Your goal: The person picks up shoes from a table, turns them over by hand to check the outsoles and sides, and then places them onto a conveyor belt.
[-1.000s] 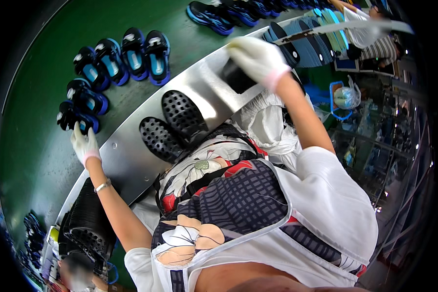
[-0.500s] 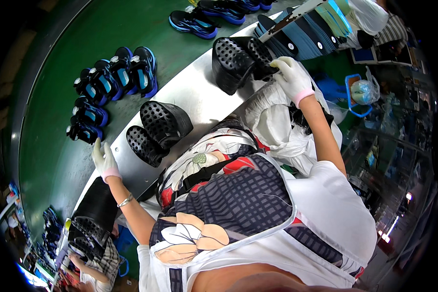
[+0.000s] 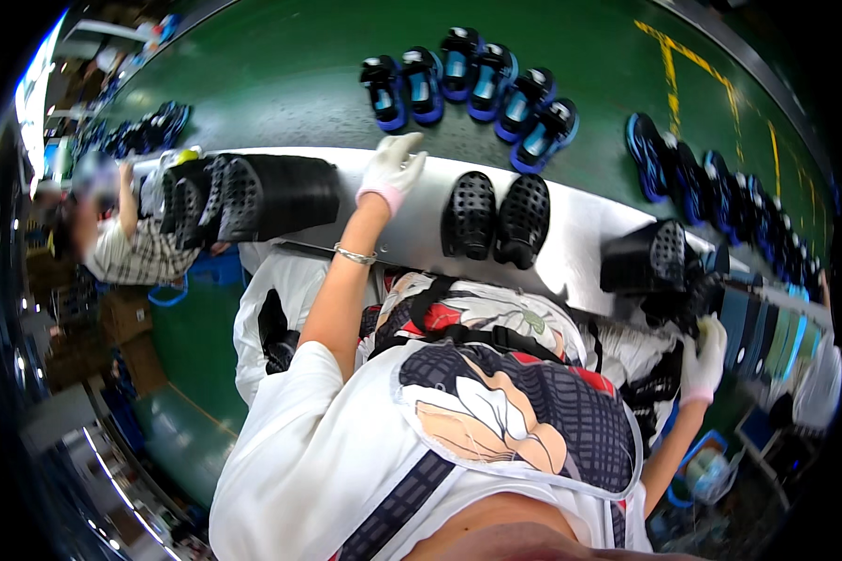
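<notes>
My left hand [image 3: 391, 170], in a white glove, reaches over the metal bench edge with its fingers apart, holding nothing. Just beyond its fingertips, several black and blue sneakers [image 3: 486, 84] stand on the green belt. At the right, my gloved right hand [image 3: 704, 360] has its fingers closed at a black, perforated shoe-shaped piece [image 3: 692, 304] by the bench's near edge; the grip itself is partly hidden. A larger black perforated block [image 3: 646, 260] stands beside that piece. Between my hands, a pair of black perforated shoe-shaped blocks [image 3: 496, 220] rests on the metal bench [image 3: 398, 238].
More black perforated blocks [image 3: 253, 198] stand at the bench's left. Another row of sneakers [image 3: 711, 182] lies on the belt [image 3: 290, 103] at the right, above stacked blue insoles [image 3: 767, 327]. A co-worker [image 3: 140, 238] sits at the far left. White cloth [image 3: 276, 290] hangs below the bench.
The whole view has turned, so the bench now runs nearly straight across. My right hand has come down toward the bench's near edge; the left still hovers near the sneakers.
</notes>
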Tool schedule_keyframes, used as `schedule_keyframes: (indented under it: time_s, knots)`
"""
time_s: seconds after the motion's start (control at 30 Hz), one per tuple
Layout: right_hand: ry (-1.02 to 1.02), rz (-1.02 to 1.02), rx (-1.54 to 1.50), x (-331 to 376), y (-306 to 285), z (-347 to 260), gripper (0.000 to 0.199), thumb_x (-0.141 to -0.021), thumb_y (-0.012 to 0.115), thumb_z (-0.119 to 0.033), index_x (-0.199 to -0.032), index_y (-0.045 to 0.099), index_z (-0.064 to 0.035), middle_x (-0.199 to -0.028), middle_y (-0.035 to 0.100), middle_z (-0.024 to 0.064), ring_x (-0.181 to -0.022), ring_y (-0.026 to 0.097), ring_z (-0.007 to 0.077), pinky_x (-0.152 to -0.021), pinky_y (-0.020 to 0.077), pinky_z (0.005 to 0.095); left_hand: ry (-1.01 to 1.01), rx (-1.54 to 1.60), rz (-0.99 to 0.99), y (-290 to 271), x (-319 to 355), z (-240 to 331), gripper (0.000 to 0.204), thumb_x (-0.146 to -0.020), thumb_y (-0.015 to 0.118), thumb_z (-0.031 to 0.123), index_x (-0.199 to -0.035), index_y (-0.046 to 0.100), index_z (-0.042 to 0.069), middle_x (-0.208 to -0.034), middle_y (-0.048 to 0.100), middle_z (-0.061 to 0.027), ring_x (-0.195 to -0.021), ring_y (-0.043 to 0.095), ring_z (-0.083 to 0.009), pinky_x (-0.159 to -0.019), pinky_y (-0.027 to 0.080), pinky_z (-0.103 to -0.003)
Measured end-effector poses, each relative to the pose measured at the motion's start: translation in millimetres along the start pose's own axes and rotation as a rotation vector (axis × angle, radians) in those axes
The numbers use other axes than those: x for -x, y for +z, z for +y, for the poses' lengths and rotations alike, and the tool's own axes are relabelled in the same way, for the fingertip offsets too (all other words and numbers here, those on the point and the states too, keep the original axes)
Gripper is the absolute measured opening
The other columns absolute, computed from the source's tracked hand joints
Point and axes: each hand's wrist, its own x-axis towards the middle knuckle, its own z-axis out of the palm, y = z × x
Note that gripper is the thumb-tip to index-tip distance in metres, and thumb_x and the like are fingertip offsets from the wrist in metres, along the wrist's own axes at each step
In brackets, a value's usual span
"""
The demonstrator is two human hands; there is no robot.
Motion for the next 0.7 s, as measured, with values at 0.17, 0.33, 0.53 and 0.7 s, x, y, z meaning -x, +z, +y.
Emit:
schedule_keyframes:
  time_s: [0.17,0.33,0.53,0.7]
  knots:
    - [0.175,0.207,-0.229,-13,-23,-16,0.042,-0.078,0.062,0.003,-0.119,0.051,0.0019,-0.117,0.053,0.0126,-0.107,0.053,0.0226,-0.091,0.0432,0.0308,-0.038,0.171,-0.044,-7,-12,31,0.036,-0.087,0.057,0.029,-0.117,0.059,0.009,-0.119,0.055,-0.0148,-0.105,0.057,-0.0276,-0.091,0.048,-0.034]
    - [-0.355,0.132,-0.359,-90,1,-141,0.036,-0.076,0.062,0.006,-0.111,0.055,0.0012,-0.119,0.054,0.0144,-0.109,0.053,0.0253,-0.093,0.0430,0.0329,0.112,0.571,-0.231,-30,-17,90,0.043,-0.089,0.057,0.033,-0.120,0.057,0.003,-0.113,0.061,-0.0123,-0.106,0.057,-0.0205,-0.093,0.044,-0.031]
    - [-0.825,-0.095,-0.451,-135,37,-303,0.034,-0.067,0.066,0.005,-0.100,0.059,-0.0023,-0.109,0.059,0.0138,-0.098,0.058,0.0314,-0.085,0.0467,0.0358,-0.198,1.628,-0.706,-14,-8,88,0.055,-0.090,0.060,0.039,-0.130,0.042,0.006,-0.117,0.054,-0.0064,-0.105,0.055,-0.0153,-0.091,0.046,-0.032]
    - [-0.621,-0.337,-0.586,-153,65,-346,0.039,-0.073,0.068,-0.002,-0.109,0.056,-0.0019,-0.104,0.059,0.0153,-0.094,0.059,0.0313,-0.082,0.0481,0.0360,-0.222,1.753,-0.459,-24,-11,55,0.057,-0.087,0.063,0.038,-0.128,0.043,0.006,-0.112,0.059,-0.0091,-0.105,0.057,-0.0184,-0.093,0.046,-0.035]
